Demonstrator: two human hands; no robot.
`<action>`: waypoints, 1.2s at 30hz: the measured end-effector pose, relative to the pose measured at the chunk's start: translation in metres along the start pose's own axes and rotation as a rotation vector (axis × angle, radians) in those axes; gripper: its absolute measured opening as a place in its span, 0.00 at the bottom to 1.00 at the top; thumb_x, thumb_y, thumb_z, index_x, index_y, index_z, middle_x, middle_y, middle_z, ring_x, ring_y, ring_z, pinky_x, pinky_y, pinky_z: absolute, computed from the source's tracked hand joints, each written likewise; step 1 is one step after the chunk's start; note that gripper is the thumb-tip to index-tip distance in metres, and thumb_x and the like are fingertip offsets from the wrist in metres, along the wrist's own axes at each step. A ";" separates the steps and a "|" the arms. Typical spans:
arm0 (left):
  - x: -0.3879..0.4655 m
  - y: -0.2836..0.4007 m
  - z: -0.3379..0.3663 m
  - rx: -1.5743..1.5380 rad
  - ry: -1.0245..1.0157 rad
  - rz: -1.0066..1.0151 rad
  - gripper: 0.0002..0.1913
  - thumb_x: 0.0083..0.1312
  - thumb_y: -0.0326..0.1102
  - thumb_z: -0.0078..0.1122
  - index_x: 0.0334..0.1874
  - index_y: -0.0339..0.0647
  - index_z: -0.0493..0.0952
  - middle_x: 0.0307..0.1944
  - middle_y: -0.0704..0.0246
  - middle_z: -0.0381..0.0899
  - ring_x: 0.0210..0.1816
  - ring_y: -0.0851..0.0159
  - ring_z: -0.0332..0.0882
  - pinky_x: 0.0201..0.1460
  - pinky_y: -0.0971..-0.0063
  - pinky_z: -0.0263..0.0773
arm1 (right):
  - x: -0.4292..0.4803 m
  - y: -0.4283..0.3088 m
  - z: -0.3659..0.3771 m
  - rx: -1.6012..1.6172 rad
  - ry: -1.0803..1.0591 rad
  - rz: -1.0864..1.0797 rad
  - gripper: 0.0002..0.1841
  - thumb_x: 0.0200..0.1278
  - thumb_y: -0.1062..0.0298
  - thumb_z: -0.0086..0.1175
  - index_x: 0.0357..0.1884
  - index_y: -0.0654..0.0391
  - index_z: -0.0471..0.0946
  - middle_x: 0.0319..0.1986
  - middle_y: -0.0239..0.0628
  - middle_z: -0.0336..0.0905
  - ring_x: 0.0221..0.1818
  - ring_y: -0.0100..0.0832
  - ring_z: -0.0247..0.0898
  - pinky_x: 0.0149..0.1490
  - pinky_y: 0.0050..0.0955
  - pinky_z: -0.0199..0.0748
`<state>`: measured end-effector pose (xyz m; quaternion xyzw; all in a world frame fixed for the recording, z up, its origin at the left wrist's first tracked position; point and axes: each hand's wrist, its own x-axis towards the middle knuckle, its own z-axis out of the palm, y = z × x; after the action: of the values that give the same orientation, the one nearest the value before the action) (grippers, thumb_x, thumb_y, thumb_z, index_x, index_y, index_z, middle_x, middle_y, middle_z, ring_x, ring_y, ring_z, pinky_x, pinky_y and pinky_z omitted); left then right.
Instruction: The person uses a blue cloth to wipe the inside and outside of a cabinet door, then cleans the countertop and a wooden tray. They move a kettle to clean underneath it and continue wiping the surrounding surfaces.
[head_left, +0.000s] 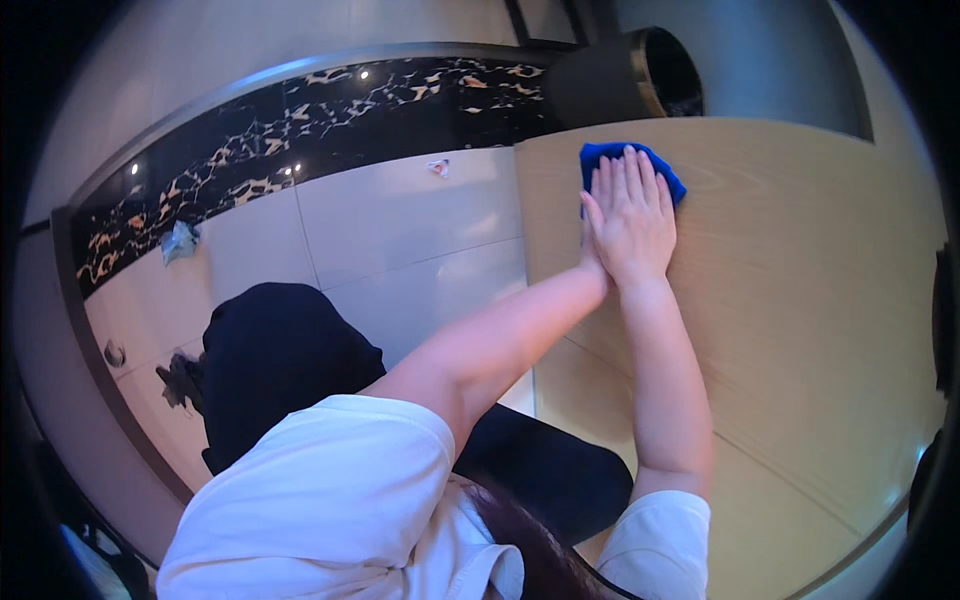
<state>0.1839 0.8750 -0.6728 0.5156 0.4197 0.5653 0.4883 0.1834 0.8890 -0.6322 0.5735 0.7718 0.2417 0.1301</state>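
Note:
A folded blue cloth (664, 172) lies against a light wood-grain surface (787, 285), near its far left corner. My right hand (636, 225) rests flat over my left hand (590, 251), with its fingers stretched forward onto the cloth. Most of the left hand is hidden under the right one; its wrist and lower edge show. Both hands press on the cloth together, and both arms are reached out straight. The cloth's far and right edges stick out past the fingers.
Left of the wood-grain surface are pale floor tiles (405, 217) with a crumpled wrapper (180, 244), a small scrap (439, 167) and a dark crumpled item (182, 379). A black marble-patterned strip (330, 120) borders them. A dark bin (600, 82) stands beyond the far edge.

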 end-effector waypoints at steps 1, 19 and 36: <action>-0.001 -0.002 0.001 0.004 -0.017 0.013 0.33 0.73 0.43 0.39 0.77 0.38 0.46 0.79 0.59 0.38 0.79 0.53 0.33 0.78 0.57 0.32 | -0.001 -0.002 0.001 0.010 -0.108 0.033 0.30 0.63 0.47 0.53 0.60 0.59 0.75 0.65 0.42 0.68 0.71 0.36 0.57 0.71 0.36 0.53; -0.010 -0.135 -0.025 0.233 -0.144 0.103 0.28 0.72 0.36 0.41 0.73 0.35 0.55 0.75 0.53 0.49 0.76 0.48 0.44 0.78 0.61 0.41 | -0.013 -0.009 0.063 -0.069 -0.136 -0.056 0.25 0.70 0.58 0.42 0.65 0.61 0.70 0.68 0.38 0.64 0.73 0.31 0.54 0.74 0.32 0.46; -0.145 -0.170 0.010 -0.011 -0.212 -0.513 0.37 0.73 0.40 0.40 0.76 0.32 0.35 0.78 0.53 0.30 0.79 0.51 0.27 0.79 0.60 0.31 | -0.101 -0.037 0.092 -0.267 -0.711 -0.433 0.28 0.70 0.60 0.36 0.72 0.52 0.60 0.75 0.29 0.50 0.77 0.27 0.39 0.77 0.31 0.33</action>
<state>0.2126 0.7615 -0.8633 0.4461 0.4801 0.3682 0.6595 0.2282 0.8057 -0.7369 0.4242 0.7434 0.0938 0.5085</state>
